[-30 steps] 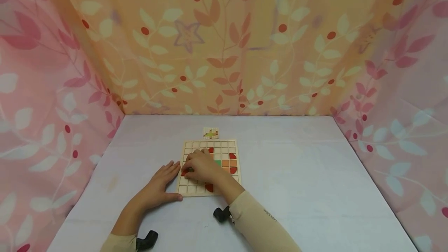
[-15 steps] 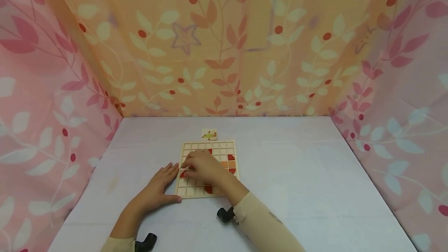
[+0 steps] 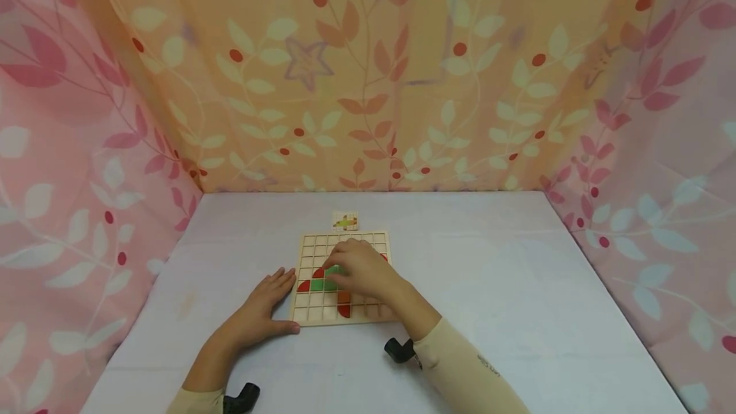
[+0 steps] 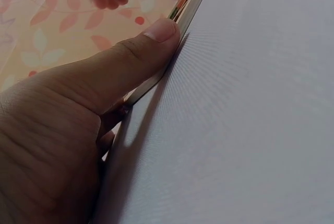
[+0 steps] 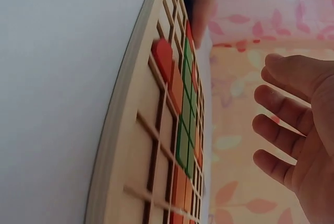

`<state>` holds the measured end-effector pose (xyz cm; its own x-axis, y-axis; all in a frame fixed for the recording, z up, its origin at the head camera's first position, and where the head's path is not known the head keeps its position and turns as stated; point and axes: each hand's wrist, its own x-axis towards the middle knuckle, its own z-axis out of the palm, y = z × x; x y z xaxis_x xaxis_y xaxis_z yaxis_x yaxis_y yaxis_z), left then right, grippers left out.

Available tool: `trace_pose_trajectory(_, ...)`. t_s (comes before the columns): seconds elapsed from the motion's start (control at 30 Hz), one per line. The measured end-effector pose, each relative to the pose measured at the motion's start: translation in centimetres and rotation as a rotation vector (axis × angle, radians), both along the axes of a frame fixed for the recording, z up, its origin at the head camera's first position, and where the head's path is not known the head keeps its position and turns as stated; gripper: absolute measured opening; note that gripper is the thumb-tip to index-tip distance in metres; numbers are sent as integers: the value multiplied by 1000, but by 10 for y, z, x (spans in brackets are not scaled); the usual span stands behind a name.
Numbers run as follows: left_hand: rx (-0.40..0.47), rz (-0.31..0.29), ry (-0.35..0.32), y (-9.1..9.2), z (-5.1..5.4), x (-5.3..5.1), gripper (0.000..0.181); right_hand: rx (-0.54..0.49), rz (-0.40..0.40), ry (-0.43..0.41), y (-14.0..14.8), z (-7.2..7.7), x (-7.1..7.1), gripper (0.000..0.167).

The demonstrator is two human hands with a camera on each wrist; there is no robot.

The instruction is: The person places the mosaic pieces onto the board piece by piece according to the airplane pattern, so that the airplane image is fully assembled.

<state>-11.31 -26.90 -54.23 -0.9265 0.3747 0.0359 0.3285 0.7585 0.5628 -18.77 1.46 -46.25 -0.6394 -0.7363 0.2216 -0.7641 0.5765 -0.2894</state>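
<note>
A wooden grid board (image 3: 315, 314) lies on the table in the head view, with coloured tiles set in some squares. Green tiles (image 3: 317, 285) run across its middle. A red quarter-round tile (image 3: 303, 286) sits at the left, another below an orange tile (image 3: 344, 297) near the front. My left hand (image 3: 259, 312) lies along the board's left side with fingers extended; its thumb (image 4: 130, 59) touches the board's edge. Over the board hovers my right hand (image 3: 368, 270), fingers loosely bent and apart, hiding several squares. In the right wrist view nothing shows between its fingers (image 5: 276, 135).
A small pattern card (image 3: 345, 221) lies just behind the board. White cloth (image 3: 489, 286) covers the table. Patterned curtains (image 3: 368, 82) stand at the back and both sides. Black wrist mounts (image 3: 241, 398) sit on both sleeves.
My right hand has moved right from the board's left side toward its middle, uncovering green tiles and a red tile there. The left hand has stayed in place.
</note>
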Motion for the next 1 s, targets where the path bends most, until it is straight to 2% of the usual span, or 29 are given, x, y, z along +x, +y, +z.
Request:
trace_pose_trajectory(0.13,24,2,-13,-1,0,-3,116,-35,-20,-6,21,0,-3,23)
trace_pose_trajectory(0.3,36,-28,-22,0,-1,-6,114,-73,-86,-35,48,-2,-4,21)
trace_pose_trajectory(0.47,20,0,-42,-1,3,-5,110,-100,-151,-28,68,2,-6,21)
trace_pose_trajectory(0.53,29,30,-64,-1,6,-5,105,-106,-183,-11,76,4,-6,19)
trace_pose_trajectory(0.7,88,75,-55,1,19,-3,84,-106,-249,16,96,8,-5,15)
trace_pose_trajectory(0.9,115,124,47,1,38,-2,68,-86,-285,66,119,11,1,17)
trace_pose_trajectory(1.0,101,157,66,-1,51,1,62,-87,-295,93,131,13,5,18)
